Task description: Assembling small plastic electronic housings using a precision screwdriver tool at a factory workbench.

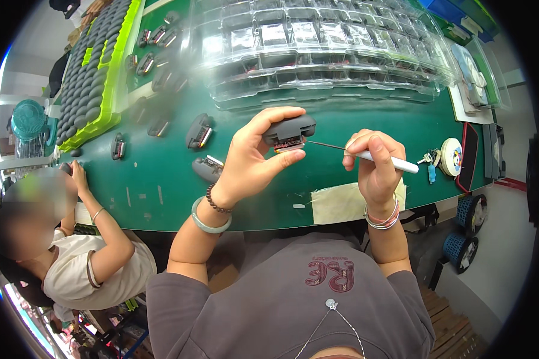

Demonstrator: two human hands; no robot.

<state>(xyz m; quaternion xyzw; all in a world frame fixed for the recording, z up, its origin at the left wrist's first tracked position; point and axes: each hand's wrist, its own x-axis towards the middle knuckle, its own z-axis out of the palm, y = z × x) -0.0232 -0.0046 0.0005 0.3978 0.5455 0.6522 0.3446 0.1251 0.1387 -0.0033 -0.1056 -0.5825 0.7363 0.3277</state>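
Your left hand pinches rounded dark-grey plastic device, probably light: hold its outside; right hand clasps white-handled metal tool.

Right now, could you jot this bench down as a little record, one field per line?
Left hand: holds a dark grey device, inner parts exposed
Right hand: holds a white-handled thin tool, tip by the device, contact unclear
Surface: green table
Far side: stacked clear plastic trays
Left: bright green tray of grey rounded pieces; a co-worker
Right: keys beside a round white item
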